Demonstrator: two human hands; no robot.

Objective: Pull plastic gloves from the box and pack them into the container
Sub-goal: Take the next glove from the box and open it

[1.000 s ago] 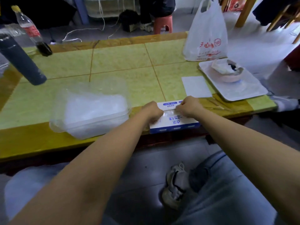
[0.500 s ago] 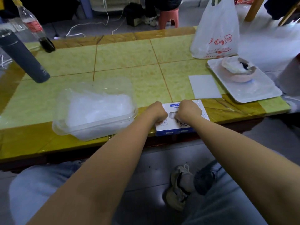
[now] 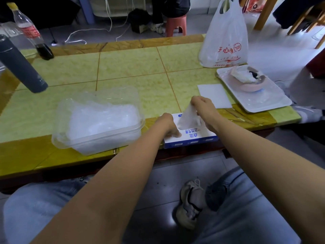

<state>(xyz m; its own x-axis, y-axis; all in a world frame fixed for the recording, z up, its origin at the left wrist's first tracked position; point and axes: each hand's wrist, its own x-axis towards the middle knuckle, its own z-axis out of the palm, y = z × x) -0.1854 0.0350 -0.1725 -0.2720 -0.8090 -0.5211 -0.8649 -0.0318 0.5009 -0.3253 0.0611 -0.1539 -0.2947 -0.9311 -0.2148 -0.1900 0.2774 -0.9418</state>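
A blue and white glove box [image 3: 197,137] lies flat at the table's near edge. My left hand [image 3: 168,125] grips its left end and holds it down. My right hand [image 3: 202,108] pinches a clear plastic glove [image 3: 187,118] and has it raised partway out of the box's slot. To the left stands a clear plastic container [image 3: 98,140] heaped with several crumpled clear gloves [image 3: 102,117].
A white card [image 3: 213,95] and a white tray [image 3: 267,101] with a pink bowl [image 3: 246,81] lie to the right. A white plastic bag [image 3: 225,37] stands behind them. A dark flask [image 3: 19,66] and a cola bottle [image 3: 30,32] stand at far left.
My right hand has lifted from the box's slot, drawing a glove up and out. My left hand has stayed on the box's left end.
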